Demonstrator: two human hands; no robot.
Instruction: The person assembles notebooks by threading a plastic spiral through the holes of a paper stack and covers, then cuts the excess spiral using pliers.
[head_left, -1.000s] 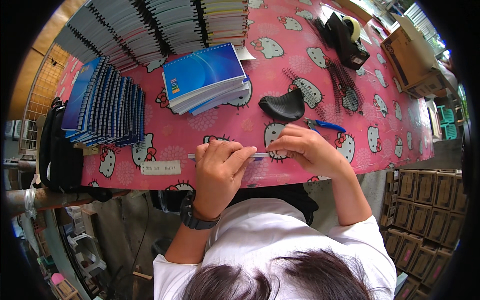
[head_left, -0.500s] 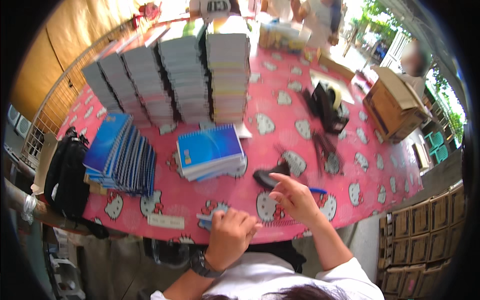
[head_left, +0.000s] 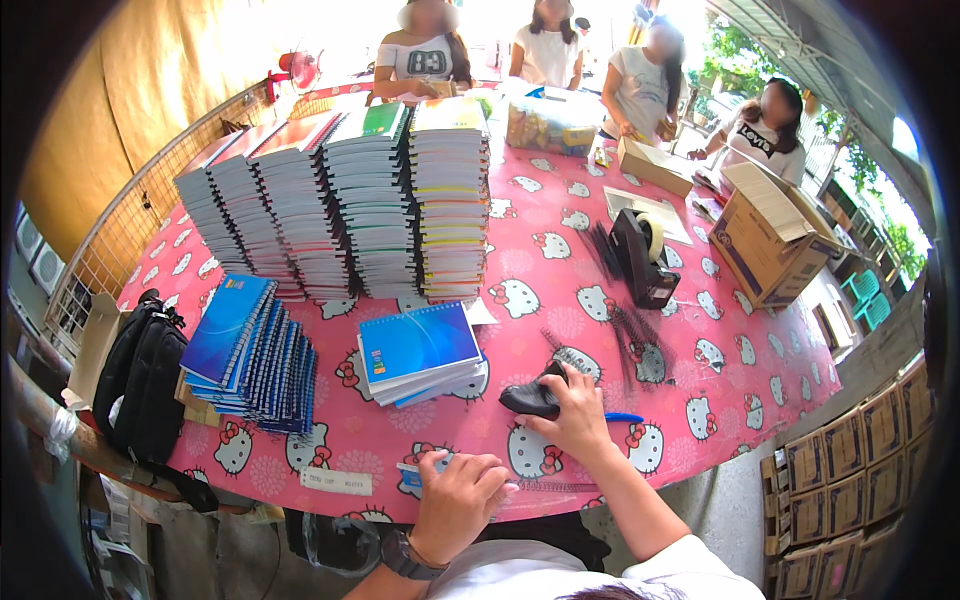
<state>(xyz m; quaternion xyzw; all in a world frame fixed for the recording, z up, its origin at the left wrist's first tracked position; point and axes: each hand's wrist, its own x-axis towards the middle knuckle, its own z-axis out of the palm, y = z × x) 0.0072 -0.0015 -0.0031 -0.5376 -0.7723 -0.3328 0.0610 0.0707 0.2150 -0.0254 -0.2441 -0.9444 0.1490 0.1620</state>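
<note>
Close to the table's front edge, my left hand (head_left: 458, 492) is palm down with curled fingers over a small blue-and-white item (head_left: 410, 480), mostly hidden beneath it. A thin dark wire-like spiral (head_left: 555, 487) runs along the table to the right of those fingers. My right hand (head_left: 578, 420) has its thumb and fingers around the right end of a black rounded object (head_left: 528, 400), whose kind I cannot make out. Beside that hand lies a blue stick-like thing (head_left: 624, 417). Beyond my hands is a small pile of blue spiral notebooks (head_left: 420, 345).
Tall notebook stacks (head_left: 375, 200) stand at the back left, near a blue notebook pile (head_left: 235, 340) and a black bag (head_left: 148, 385). A black tape dispenser (head_left: 640, 265), loose dark spirals (head_left: 640, 345) and a cardboard box (head_left: 770, 240) are right. Several people stand across the table.
My right hand has come down from above the table onto the black rounded object. My left hand stays over the blue-and-white item. The view has tilted up, showing more of the people opposite.
</note>
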